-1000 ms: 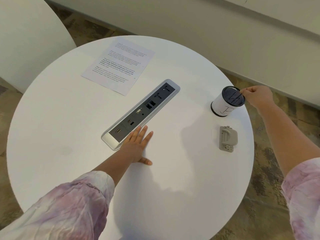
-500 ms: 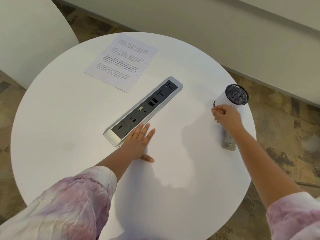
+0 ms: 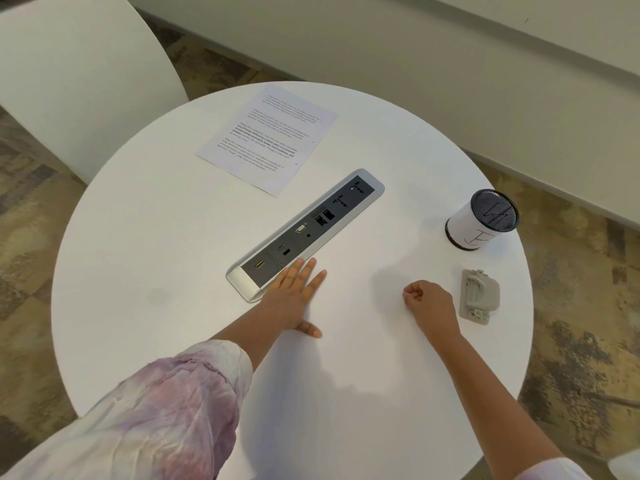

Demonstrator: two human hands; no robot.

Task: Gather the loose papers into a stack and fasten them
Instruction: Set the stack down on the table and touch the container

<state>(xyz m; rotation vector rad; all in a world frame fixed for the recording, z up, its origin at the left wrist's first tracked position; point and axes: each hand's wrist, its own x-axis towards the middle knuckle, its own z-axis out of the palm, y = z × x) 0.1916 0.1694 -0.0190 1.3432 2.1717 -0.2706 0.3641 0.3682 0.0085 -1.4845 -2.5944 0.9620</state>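
White papers (image 3: 266, 139) lie flat at the far left of the round desk (image 3: 138, 271), well apart from both hands. The left hand (image 3: 294, 299) rests flat, fingers spread, touching the socket strip (image 3: 304, 233). The right hand (image 3: 427, 301) is curled into a fist beside the grey punch (image 3: 479, 296); perhaps pinching something small, I cannot tell. A mesh cup (image 3: 483, 220) stands far right.

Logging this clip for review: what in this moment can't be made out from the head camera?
- Right hand: fingers curled under; whether it pinches something small, hidden by the hand itself.
- Mesh cup: contents too dark and small to tell.
- Papers: print too small to read; number of sheets unclear.
- Grey fastening tool: its kind unclear.
- Left hand covers part of the socket strip.
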